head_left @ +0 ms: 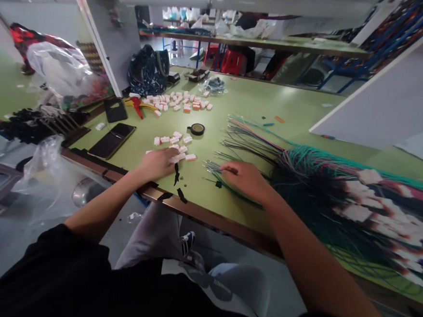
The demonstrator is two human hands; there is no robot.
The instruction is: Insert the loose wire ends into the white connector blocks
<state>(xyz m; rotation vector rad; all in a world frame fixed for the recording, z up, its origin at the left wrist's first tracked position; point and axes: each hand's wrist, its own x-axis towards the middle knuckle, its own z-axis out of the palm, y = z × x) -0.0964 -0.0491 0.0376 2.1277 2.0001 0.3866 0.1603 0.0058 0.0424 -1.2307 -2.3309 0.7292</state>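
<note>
My left hand [159, 163] is at the near table edge, its fingers closed on a white plastic connector [177, 158]. Just beyond it lies a small group of similar white connectors [177, 137], some with orange parts. My right hand [244, 179] is bent in a pinch over the green wires [214, 165], whose bare metal-tipped ends stick out to the left of its fingertips. How many wires it grips is hidden by the fingers. Black tape pieces [182, 195] hang at the table edge between the hands.
Bundled wires [305, 160] with connectors cover the right side. Behind the hands are a tape roll [198, 129], a larger connector pile [181, 101] and red-yellow pliers [137, 107]. A phone [112, 141] lies left; a white panel [379, 88] stands right.
</note>
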